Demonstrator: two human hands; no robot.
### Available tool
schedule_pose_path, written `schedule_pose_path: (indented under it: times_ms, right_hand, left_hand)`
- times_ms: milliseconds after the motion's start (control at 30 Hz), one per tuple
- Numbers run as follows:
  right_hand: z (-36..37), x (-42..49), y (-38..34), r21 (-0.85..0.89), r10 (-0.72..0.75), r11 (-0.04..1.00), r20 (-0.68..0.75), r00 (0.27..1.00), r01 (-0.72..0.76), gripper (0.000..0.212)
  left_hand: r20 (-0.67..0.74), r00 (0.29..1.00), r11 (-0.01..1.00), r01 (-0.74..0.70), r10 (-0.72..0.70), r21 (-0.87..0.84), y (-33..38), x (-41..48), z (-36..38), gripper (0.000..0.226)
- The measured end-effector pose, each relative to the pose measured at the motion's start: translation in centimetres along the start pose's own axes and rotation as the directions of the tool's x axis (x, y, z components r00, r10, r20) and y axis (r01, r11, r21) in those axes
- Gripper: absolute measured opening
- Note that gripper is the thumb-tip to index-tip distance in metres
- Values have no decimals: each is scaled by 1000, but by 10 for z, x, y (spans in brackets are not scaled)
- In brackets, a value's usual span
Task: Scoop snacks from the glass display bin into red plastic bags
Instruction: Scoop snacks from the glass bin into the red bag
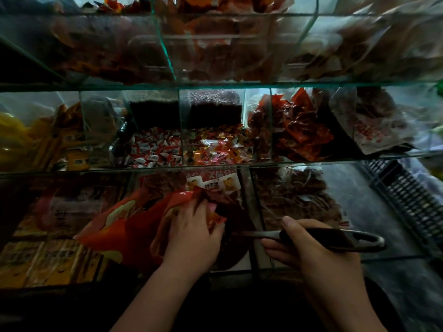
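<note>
So that its mouth stays open, your left hand (191, 236): grip clamped on red bag (124, 226), over glass bin (255, 212) front edge.
right hand (316, 259): grip clamped on scoop (340, 238) handle, bowl at bag.

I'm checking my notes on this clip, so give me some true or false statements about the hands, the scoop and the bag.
1. The right hand grips the scoop by its handle. True.
2. The left hand is empty. False: it holds the red bag.
3. The scoop's head is up on the middle shelf. False: it sits low in the bottom bin, beside the left hand.
4. Wrapped candies lie in a middle-shelf compartment. True.
</note>
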State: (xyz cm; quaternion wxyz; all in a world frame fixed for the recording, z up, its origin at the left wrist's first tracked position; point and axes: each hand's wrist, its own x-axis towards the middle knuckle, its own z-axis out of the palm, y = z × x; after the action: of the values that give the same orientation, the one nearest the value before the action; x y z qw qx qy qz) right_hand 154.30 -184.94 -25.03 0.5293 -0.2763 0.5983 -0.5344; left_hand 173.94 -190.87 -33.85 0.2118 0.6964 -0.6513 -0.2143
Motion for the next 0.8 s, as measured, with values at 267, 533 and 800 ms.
schedule_pose_path:
  times_ms: [267,533,800]
  right_hand:
    - [3,-17,-14,82,30,996,115,993,-40,30]
    - [12,-30,-17,156,0,987,182,983,-29,22]
    - [17,-39,-48,202,-188,966,128,974,160,32]
  left_hand:
    - [-160,982,992,-115,105,-54,-7,-4,2,46]
    - [-291,943,972,-203,162,-118,-4,-11,-9,28]
    - [-418,857,920,-377,301,-111,29,10,-38,24]
